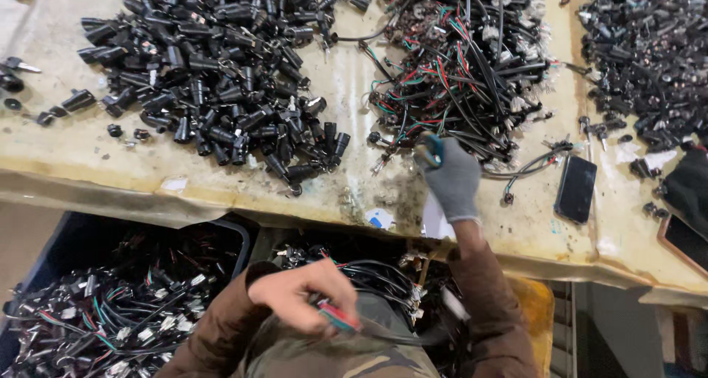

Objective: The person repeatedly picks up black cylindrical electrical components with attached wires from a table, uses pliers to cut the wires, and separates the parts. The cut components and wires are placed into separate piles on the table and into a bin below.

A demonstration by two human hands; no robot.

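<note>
The bare left hand (304, 293) holds a small bunch of red and green wires (339, 319) tight, down by the lap. The gloved right hand (450, 175) reaches up to the wire pile (464, 68) on the surface (346, 75) (its grip closed on something blue). Those wires look tangled, so one tug could drag others off the edge.

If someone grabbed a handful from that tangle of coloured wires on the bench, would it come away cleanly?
Probably not. The wire tangle looks thin and floppy, with strands looped over each other, so neighbours would likely drag along. The small connectors at the wire ends could snag. It seems light for its bulk.
</note>
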